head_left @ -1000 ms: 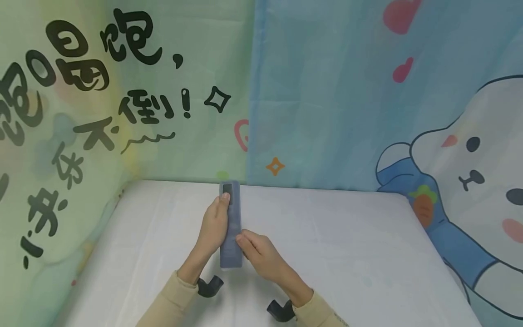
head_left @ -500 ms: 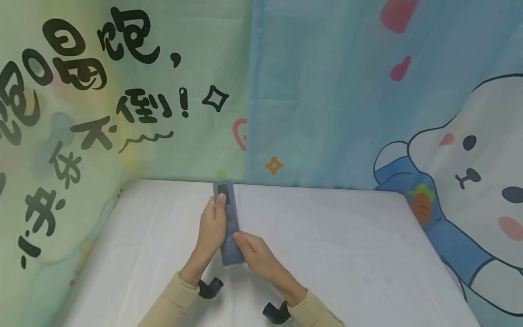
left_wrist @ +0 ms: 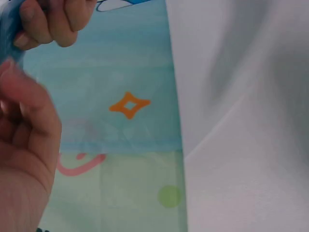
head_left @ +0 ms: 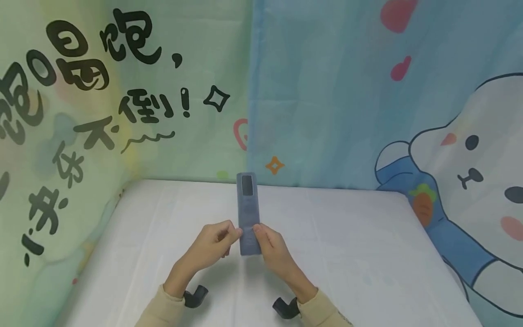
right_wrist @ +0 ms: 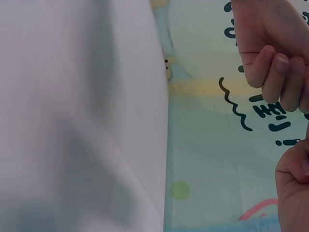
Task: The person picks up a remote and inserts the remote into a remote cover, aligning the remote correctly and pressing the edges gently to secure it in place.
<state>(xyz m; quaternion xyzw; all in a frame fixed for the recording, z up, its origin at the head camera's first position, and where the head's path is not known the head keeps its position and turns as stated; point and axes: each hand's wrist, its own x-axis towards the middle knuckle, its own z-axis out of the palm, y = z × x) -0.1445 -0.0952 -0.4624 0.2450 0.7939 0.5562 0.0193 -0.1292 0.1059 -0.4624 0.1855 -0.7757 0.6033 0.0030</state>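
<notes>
A long, flat, blue-grey remote control [head_left: 249, 209] with a dark window near its top stands almost upright above the white table in the head view. My right hand [head_left: 278, 252] holds its lower right side, thumb on the front. At the lower left edge, the thumb and curled forefinger of my left hand [head_left: 214, 245] pinch it, while the other fingers are folded in. The left wrist view catches just a blurred blue piece of the remote [left_wrist: 8, 34] at the corner, between the right hand [left_wrist: 53, 21] and the left hand [left_wrist: 26, 159].
A white cloth covers the table [head_left: 347, 245]. Behind it hangs a blue printed curtain [head_left: 318, 113] with a cartoon rabbit, and a green one [head_left: 184, 150] with black lettering runs round the left side. Black curved pieces [head_left: 196, 296] are at both wrists.
The left hand has left the remote's upper part and moved down to its lower left edge, fingers curling. The remote and right hand have shifted right and slightly up, uncovering the dark window.
</notes>
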